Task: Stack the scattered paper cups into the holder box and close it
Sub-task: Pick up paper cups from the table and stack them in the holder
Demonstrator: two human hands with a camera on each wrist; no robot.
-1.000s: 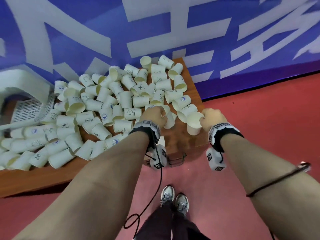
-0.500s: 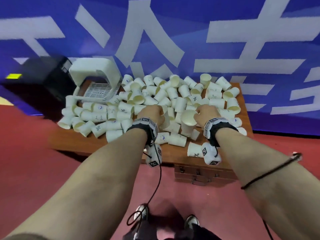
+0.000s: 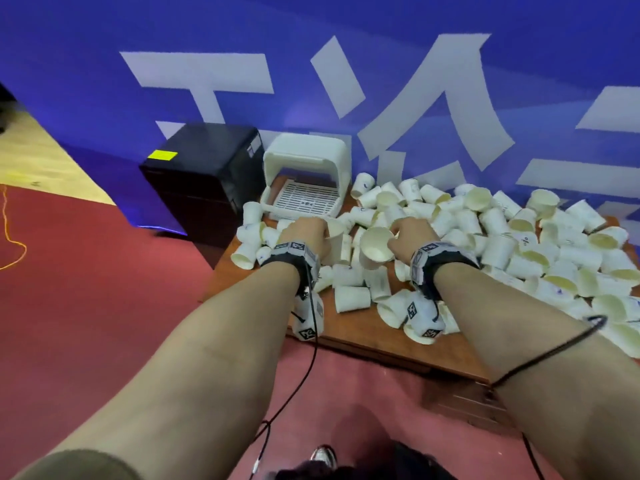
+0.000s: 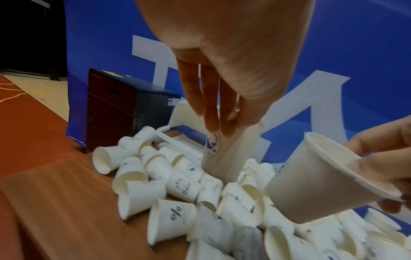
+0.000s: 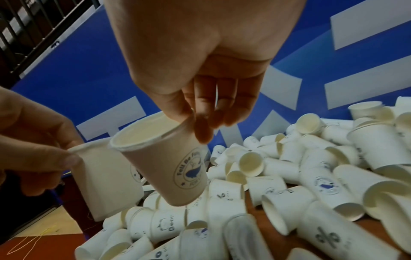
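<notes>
Two hands, a cup in each, over a table heaped with cups.

Left hand (image 3: 306,233) pinches the rim of one cup (image 4: 224,154); right hand (image 3: 412,235) pinches another cup (image 5: 169,163). Loose paper cups (image 3: 502,244) crowd the wooden table (image 3: 363,327) up to the open white holder box (image 3: 304,181), black cabinet (image 3: 204,174) beside it, blue banner (image 3: 415,64) behind.

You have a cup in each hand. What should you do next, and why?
Probably slide the right hand's cup into the left hand's cup. Both are lifted off the pile, side by side and mouths up, so nesting them starts a stack for the open holder box.
</notes>
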